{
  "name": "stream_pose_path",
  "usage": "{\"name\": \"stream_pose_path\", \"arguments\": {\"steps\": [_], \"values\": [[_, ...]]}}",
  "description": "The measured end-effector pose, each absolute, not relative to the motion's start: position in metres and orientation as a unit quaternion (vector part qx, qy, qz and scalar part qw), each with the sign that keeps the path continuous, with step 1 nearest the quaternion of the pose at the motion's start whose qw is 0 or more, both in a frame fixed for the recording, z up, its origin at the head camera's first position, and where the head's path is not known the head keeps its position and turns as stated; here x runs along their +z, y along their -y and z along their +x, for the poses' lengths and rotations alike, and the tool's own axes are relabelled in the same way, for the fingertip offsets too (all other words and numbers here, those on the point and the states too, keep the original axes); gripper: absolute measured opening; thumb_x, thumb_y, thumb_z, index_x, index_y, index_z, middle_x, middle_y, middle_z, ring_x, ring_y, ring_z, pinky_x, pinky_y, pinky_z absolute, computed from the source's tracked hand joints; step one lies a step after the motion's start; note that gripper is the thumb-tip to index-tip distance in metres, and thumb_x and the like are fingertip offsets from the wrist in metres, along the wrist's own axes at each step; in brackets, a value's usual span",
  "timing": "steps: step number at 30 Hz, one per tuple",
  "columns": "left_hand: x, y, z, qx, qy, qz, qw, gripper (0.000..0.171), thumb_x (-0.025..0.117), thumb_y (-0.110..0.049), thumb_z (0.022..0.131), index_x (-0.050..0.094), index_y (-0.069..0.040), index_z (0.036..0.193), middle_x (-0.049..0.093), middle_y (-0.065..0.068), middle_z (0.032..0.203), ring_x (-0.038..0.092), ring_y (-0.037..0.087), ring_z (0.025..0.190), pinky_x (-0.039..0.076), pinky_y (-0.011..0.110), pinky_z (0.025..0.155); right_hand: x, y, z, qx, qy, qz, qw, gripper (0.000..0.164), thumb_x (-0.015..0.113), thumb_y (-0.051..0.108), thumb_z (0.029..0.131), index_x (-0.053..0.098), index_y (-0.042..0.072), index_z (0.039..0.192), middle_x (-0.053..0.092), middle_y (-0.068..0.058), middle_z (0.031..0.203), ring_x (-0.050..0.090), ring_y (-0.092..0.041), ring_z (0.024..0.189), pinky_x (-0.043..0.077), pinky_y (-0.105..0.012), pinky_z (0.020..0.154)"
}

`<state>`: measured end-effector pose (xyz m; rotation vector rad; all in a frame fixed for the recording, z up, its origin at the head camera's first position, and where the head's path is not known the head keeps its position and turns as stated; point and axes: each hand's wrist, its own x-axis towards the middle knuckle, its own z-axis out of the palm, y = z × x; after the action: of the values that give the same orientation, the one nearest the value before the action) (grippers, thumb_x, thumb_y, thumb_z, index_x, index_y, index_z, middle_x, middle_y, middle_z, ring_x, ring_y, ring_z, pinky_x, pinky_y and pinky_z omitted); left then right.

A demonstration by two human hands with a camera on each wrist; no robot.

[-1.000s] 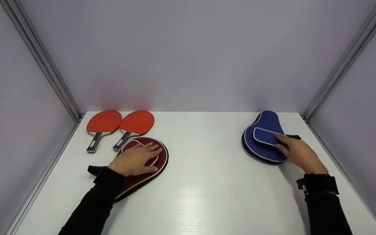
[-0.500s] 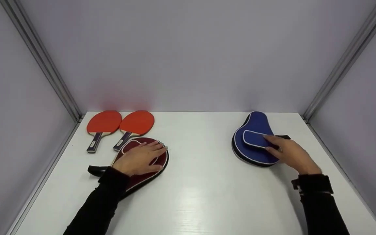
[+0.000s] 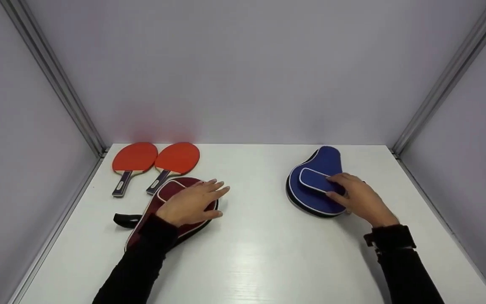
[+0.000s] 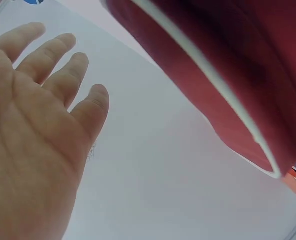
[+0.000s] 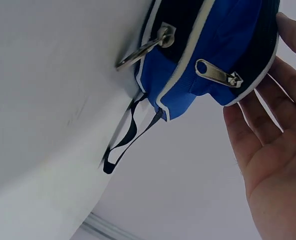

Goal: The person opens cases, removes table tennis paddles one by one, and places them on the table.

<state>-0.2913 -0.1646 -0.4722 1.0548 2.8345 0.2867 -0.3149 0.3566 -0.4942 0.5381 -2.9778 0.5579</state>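
A dark red table tennis paddle case with white piping lies at the left, its black strap sticking out. My left hand is above it, fingers straight and spread past its right edge; the left wrist view shows the bare palm apart from the case. At the right my right hand pinches the raised front pocket of a blue paddle case between thumb and fingers. Metal zipper pulls and a black wrist loop show in the right wrist view.
Two orange-red table tennis paddles lie side by side at the back left, handles toward me. The white table is bounded by grey walls at the back and both sides.
The blue case has slid left across the table with my right hand on its pocket. My left hand has moved right over the red case, which stays put.
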Motion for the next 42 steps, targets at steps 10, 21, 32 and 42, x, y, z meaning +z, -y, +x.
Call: {"name": "stream_pose_path", "arguments": {"steps": [10, 21, 32, 42], "values": [[-0.467, 0.139, -0.294, 0.077, -0.93, 0.358, 0.004, 0.072, 0.076, -0.041, 0.116, 0.052, -0.016, 0.179, 0.058, 0.015, 0.18, 0.057, 0.035, 0.168, 0.051, 0.055, 0.138, -0.496, -0.33, -0.311, 0.163, 0.964, 0.206, 0.047, 0.055, 0.079, 0.035, 0.115, 0.069, 0.007, 0.162, 0.07, -0.024, 0.164, 0.063, -0.05, 0.157, 0.051, -0.072, 0.131], [-0.464, 0.102, -0.298, 0.07, -0.936, 0.344, -0.027, 0.069, 0.074, -0.044, 0.117, 0.053, -0.021, 0.178, 0.059, 0.009, 0.18, 0.062, 0.032, 0.164, 0.057, 0.058, 0.132, -0.499, -0.304, -0.304, 0.145, 0.962, 0.226, 0.045, 0.056, 0.078, 0.036, 0.115, 0.069, 0.008, 0.162, 0.069, -0.023, 0.165, 0.065, -0.048, 0.157, 0.053, -0.069, 0.131], [-0.466, 0.057, -0.299, 0.069, -0.928, 0.364, -0.031, 0.067, 0.076, -0.046, 0.116, 0.057, -0.022, 0.176, 0.06, 0.007, 0.18, 0.063, 0.028, 0.163, 0.059, 0.054, 0.13, -0.5, -0.28, -0.296, 0.126, 0.959, 0.25, 0.045, 0.055, 0.078, 0.04, 0.115, 0.071, 0.013, 0.162, 0.072, -0.018, 0.163, 0.069, -0.042, 0.154, 0.058, -0.064, 0.127], [-0.476, 0.032, -0.302, 0.064, -0.929, 0.364, -0.006, 0.069, 0.074, -0.051, 0.115, 0.058, -0.022, 0.175, 0.059, 0.002, 0.181, 0.06, 0.026, 0.166, 0.057, 0.053, 0.132, -0.501, -0.27, -0.29, 0.125, 0.945, 0.298, 0.049, 0.052, 0.08, 0.037, 0.113, 0.073, 0.012, 0.159, 0.074, -0.016, 0.16, 0.072, -0.038, 0.15, 0.062, -0.06, 0.123]]}}
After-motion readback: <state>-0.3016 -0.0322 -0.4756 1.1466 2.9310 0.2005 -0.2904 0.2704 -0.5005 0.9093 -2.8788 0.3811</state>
